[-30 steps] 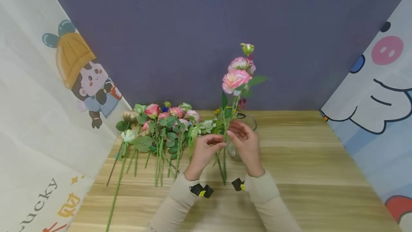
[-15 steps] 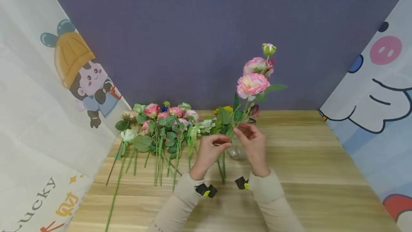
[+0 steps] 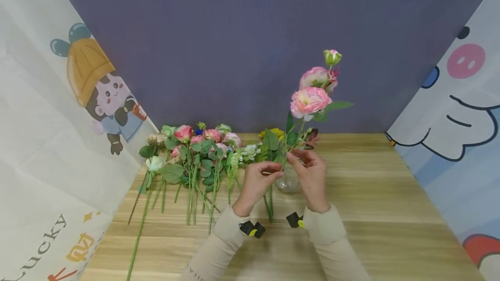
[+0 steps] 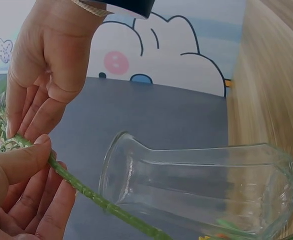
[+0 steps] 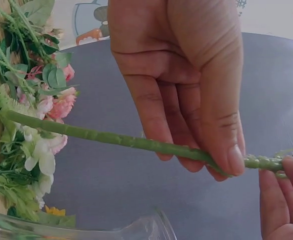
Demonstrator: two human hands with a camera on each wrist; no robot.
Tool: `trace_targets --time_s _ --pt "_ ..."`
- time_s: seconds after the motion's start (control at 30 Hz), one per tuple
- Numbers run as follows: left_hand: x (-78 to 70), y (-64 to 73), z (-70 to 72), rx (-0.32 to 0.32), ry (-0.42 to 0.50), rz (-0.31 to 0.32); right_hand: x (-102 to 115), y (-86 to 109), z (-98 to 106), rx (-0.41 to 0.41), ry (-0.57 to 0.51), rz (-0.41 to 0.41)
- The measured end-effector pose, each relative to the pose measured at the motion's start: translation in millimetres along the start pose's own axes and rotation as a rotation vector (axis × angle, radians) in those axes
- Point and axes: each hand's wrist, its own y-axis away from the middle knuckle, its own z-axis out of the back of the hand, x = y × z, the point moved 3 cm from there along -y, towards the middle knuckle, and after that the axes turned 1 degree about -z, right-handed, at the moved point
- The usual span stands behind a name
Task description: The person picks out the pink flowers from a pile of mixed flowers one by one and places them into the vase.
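Observation:
Both hands hold a long-stemmed pink and white peony (image 3: pixel 311 101) upright, its bud at the top and dark green leaves below the blooms. The left hand (image 3: pixel 256 184) pinches the green stem (image 5: pixel 106 137) between thumb and fingers, lower down. Closer to the blooms, the right hand (image 3: pixel 311 180) pinches the same stem with its thumb and fingertips. A clear glass vase (image 4: pixel 196 185) stands on the table just behind the hands, partly hidden by them in the head view. In the left wrist view, the lower stem passes in front of the vase's mouth.
Several roses and other flowers lie in a row on the wooden table (image 3: pixel 390 211) to the left, including a red rose (image 3: pixel 183 133) and a white rose (image 3: pixel 155 164). A yellow flower (image 3: pixel 278 132) lies near the vase. A dark panel (image 3: pixel 218 55) stands behind.
The hands have carried the peony to the right, quickly at first and then only slightly. More of the vase shows between the hands. The flowers on the left stay in place.

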Motion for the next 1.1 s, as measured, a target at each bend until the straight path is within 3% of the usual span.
trace_targets --time_s 0.27,0.37,0.6,0.77,1.1 --pt "-32.2 7.2 4.1 0.019 -0.038 -0.043 0.4 -2.6 0.9 0.004 -0.011 0.011" --pt "-34.5 8.7 5.6 0.027 -0.031 -0.056 1.1 -3.7 1.7 -0.004 -0.026 0.024" --pt "-29.9 9.9 13.1 0.028 -0.022 -0.052 2.5 -7.1 6.5 -0.063 -0.049 0.023" --pt "-24.4 10.6 22.3 0.016 -0.024 -0.015 3.8 -11.0 9.7 -0.081 -0.130 0.033" --pt "-11.7 10.2 44.9 -0.033 -0.053 0.001 5.8 -21.2 18.3 -0.112 -0.239 0.033"
